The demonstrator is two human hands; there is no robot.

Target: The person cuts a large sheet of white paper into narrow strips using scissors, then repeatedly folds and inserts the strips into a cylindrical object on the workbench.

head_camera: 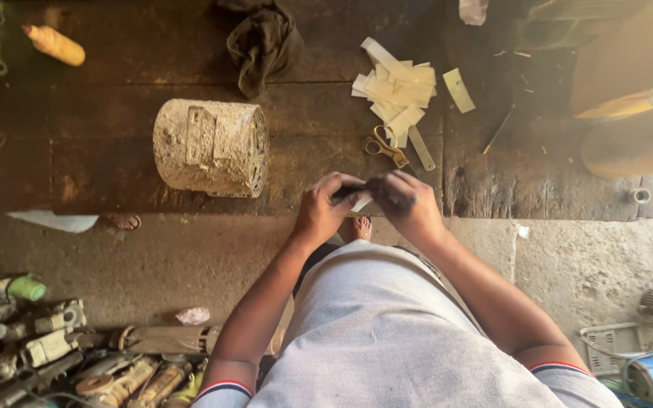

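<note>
A small pale strip (360, 202) is pinched between the left hand (326, 208) and right hand (406, 204), both closed on it, at the near edge of the counter (115, 151). Scissors (385, 145) and a pile of cut strips (398, 91) lie just beyond; a dusty cylindrical stator (211, 147) lies to the left.

- Left hand (325, 208) and right hand (410, 205) are bare: no gloves, rings or watch visible.
- Both forearms are bare up to the short sleeves.
- Shirt (387, 332) is light grey, short-sleeved, plain weave with no print in view.
- Each sleeve cuff (224, 387) carries a trim of dark blue, white and red stripes.
- One bare foot (361, 226) shows below the hands.
</note>
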